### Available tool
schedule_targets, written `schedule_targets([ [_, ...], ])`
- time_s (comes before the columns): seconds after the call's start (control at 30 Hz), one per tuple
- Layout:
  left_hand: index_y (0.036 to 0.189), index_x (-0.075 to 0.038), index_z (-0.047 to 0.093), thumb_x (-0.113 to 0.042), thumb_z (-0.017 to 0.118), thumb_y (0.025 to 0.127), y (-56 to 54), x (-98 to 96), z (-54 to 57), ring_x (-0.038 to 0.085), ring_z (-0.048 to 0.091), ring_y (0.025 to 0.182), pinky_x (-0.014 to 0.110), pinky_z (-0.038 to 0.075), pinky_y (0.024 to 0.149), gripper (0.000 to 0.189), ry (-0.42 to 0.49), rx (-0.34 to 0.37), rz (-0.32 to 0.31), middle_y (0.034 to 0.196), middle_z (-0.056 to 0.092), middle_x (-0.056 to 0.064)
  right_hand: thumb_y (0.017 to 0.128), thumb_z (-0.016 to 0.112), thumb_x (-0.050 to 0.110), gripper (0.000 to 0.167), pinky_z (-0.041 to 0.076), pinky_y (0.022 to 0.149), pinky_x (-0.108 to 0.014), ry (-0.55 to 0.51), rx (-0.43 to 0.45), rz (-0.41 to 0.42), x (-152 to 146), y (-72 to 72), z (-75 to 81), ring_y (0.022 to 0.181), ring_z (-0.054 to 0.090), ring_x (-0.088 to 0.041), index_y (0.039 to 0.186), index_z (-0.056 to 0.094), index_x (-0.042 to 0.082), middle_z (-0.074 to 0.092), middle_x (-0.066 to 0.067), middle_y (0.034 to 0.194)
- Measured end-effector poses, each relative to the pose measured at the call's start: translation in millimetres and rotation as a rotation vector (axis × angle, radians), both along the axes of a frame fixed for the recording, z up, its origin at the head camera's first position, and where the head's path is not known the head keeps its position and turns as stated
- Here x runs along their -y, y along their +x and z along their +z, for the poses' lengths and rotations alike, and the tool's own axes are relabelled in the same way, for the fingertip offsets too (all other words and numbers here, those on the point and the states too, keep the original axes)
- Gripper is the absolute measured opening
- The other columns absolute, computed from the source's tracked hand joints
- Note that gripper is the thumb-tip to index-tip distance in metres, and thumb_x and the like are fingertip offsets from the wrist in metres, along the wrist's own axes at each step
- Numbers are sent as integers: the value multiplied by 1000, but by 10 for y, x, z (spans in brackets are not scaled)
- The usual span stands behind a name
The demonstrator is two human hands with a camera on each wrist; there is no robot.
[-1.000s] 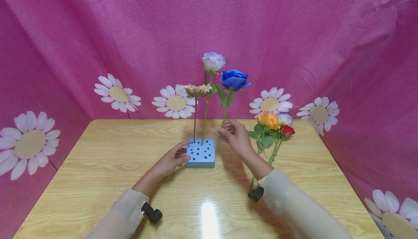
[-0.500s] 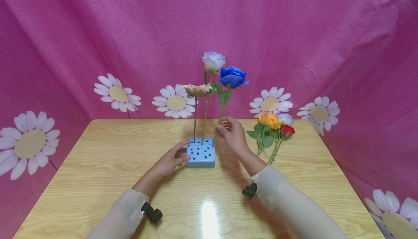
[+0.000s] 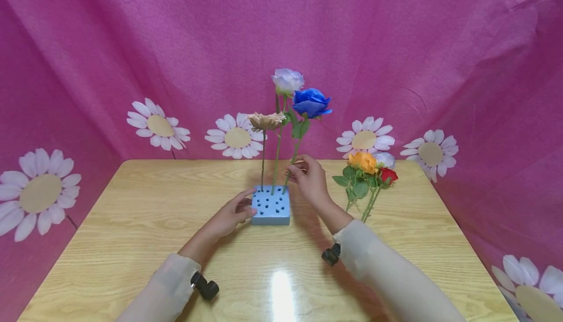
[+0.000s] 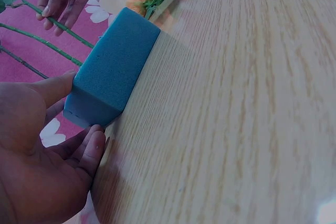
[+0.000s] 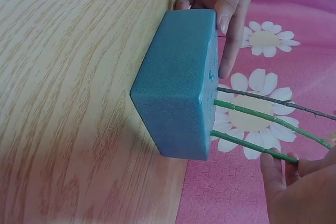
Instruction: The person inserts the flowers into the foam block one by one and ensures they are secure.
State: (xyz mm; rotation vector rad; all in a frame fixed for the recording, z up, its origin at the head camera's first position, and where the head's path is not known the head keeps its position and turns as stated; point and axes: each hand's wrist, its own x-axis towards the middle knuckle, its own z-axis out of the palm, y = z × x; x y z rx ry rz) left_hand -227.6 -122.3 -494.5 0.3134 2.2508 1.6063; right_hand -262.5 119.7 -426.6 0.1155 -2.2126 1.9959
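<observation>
A light blue foam block (image 3: 270, 220) with several holes in its top sits on the wooden table. My left hand (image 3: 227, 218) steadies its left side, thumb on the top edge and fingers against the side, as the left wrist view shows. Between thumb and fingers of my right hand (image 3: 311, 181) is the stem of a blue rose (image 3: 311, 103). That stem leans slightly right, and its lower end meets the block's top near the back right corner (image 5: 212, 132). A pale lavender rose (image 3: 288, 81) and a beige flower (image 3: 265, 122) stand in the block's back holes.
To the right on the table (image 3: 396, 263) lie more flowers: an orange rose (image 3: 362, 162), a red rose (image 3: 389, 175) and a pale one (image 3: 384, 160). A pink curtain (image 3: 198, 43) with printed daisies hangs behind and at both sides.
My right hand has carried the blue rose left, from beside the block until its stem end reaches the block's top at the back right. The left hand and block have stayed put.
</observation>
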Motion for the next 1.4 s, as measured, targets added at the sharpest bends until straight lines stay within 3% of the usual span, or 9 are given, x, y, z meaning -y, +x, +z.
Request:
schedule_targets([
  [0.2, 162, -24, 34, -19, 61, 105, -9, 1, -17, 37, 52, 135, 49, 51, 104, 63, -5, -1, -2, 152, 47, 21, 99, 62, -8, 12, 62, 83, -42, -7, 4, -1, 26, -21, -12, 76, 72, -12, 110, 61, -10, 68, -36, 102],
  [0.4, 162, -25, 34, -19, 61, 105, -14, -4, -24, 36, 52, 134, 49, 51, 104, 63, -16, 6, 9, 152, 47, 21, 99, 60, -8, 13, 59, 87, -50, 7, -8, 8, 36, 4, -28, 91, 74, -41, 112, 60, -12, 67, -40, 105],
  [0.5, 162, -25, 35, -19, 61, 105, -14, -11, -20, 36, 52, 134, 48, 51, 103, 62, -18, 14, 16, 152, 47, 21, 99, 61, -7, 13, 59, 87, -52, 27, -19, 10, 40, 24, -35, 95, 72, -47, 112, 61, -9, 68, -38, 105],
  [0.8, 162, -26, 35, -20, 61, 106, -10, -9, -17, 36, 51, 134, 47, 52, 102, 62, -20, 15, 15, 152, 47, 20, 102, 64, 5, 16, 62, 83, -39, 175, -34, 13, 56, 74, -159, 93, 73, -30, 117, 63, 0, 72, -27, 103],
  [1.1, 162, -25, 35, -19, 61, 105, -7, -19, 0, 37, 51, 135, 47, 51, 103, 62, -11, 13, 15, 152, 47, 21, 102, 65, 10, 14, 60, 76, -32, 234, -66, -5, 72, 106, -241, 88, 72, -32, 115, 65, 4, 73, -24, 98],
  [1.27, 162, -25, 35, -20, 61, 105, -9, -15, -5, 37, 51, 135, 49, 50, 104, 62, -17, 13, 18, 152, 47, 21, 102, 66, 14, 17, 54, 71, -26, 260, -88, -23, 77, 115, -282, 80, 69, -22, 117, 66, 6, 75, -18, 93],
  [1.4, 162, -25, 35, -20, 61, 105, -9, -11, -12, 38, 50, 136, 50, 49, 105, 63, -16, 16, 17, 152, 46, 21, 102, 64, 12, 15, 51, 71, -29, 264, -86, -28, 88, 137, -338, 79, 64, -17, 116, 66, 6, 74, -13, 90],
])
